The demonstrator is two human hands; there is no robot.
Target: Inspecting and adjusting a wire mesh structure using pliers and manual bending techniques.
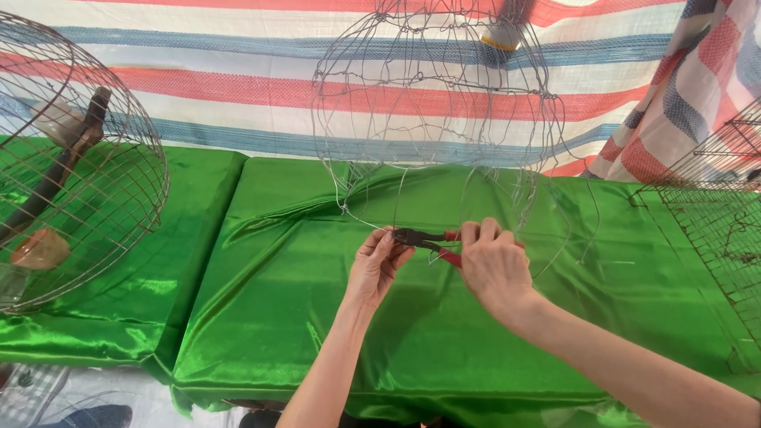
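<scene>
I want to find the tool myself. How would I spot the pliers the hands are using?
Start at the green cloth table, then look below the hanging wire frame to the two hands. The pliers sit between the left hand and right hand. Only they have red handles and dark jaws; all else nearby is thin grey wire.

No packages, labels, signs or screens are showing anywhere here right now; nothing of that kind is turning up on the bench or around it.

Two hands work at centre: left hand (pixel 377 264), right hand (pixel 493 265). One pair of pliers (pixel 428 239). Three wire frames: a wire cage (pixel 75 158) at nine o'clock, a wire basket frame (pixel 432 103) at twelve, a mesh panel (pixel 717 214) at three.
</scene>
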